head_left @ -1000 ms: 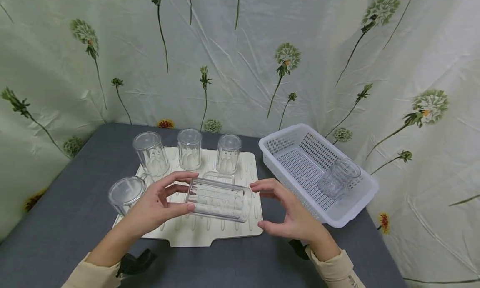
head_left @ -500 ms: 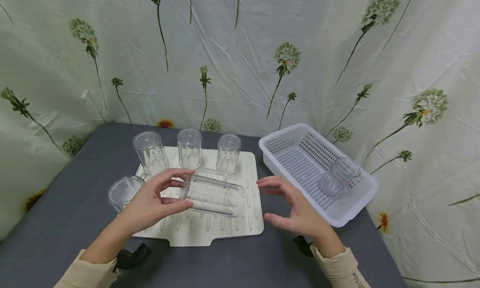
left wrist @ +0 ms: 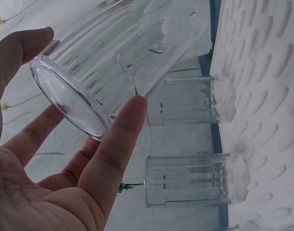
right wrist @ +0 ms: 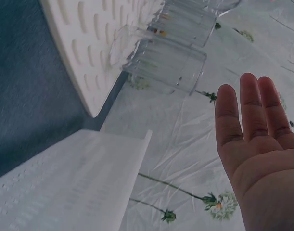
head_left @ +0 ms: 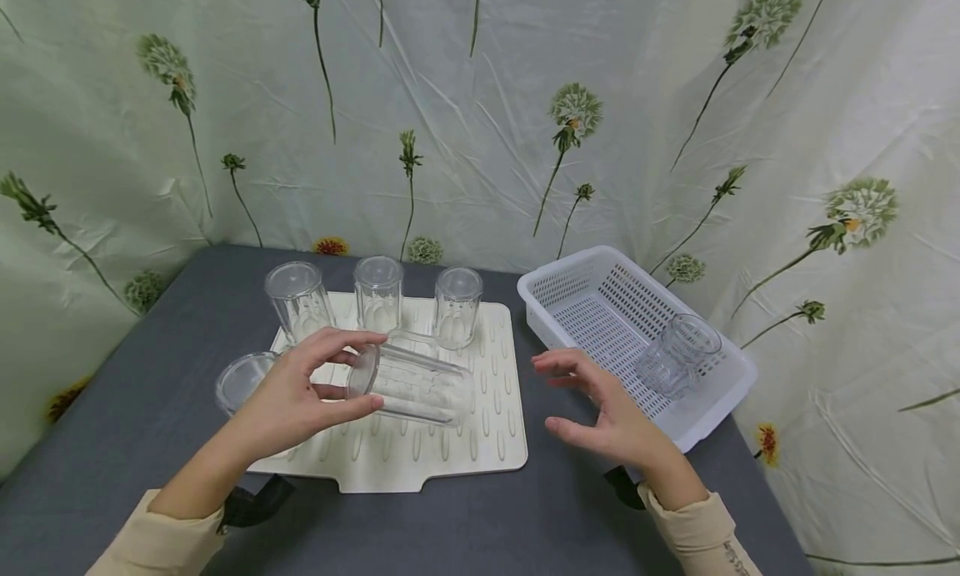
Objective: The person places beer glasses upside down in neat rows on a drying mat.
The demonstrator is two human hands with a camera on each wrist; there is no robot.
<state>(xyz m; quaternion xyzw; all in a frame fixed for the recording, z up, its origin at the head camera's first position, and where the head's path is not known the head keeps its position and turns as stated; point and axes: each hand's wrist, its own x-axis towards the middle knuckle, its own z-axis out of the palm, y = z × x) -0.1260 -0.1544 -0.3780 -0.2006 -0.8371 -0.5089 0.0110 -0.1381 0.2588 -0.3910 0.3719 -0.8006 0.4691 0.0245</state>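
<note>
My left hand (head_left: 300, 388) pinches a clear glass mug (head_left: 420, 386) near its base between thumb and fingers. The mug lies on its side in the air above a white draining mat (head_left: 382, 468), mouth towards the right. In the left wrist view its thick round base (left wrist: 72, 98) faces the palm, and a handle-like loop (left wrist: 130, 65) shows along its side. My right hand (head_left: 611, 418) hovers apart from the mug, near the basket, fingers loosely bent and holding nothing. In the right wrist view its fingers (right wrist: 255, 113) are extended.
Upside-down glasses stand on the mat: a left one (head_left: 298, 305), a middle one (head_left: 378, 297) and a right one (head_left: 457, 309). Another glass (head_left: 243, 380) sits partly behind my left hand. A white plastic basket (head_left: 555, 322) at the right holds a tilted glass (head_left: 675, 359).
My left hand has carried the mug a little to the left. My right hand, whose fingers were by the mug's mouth, has drawn away to the right.
</note>
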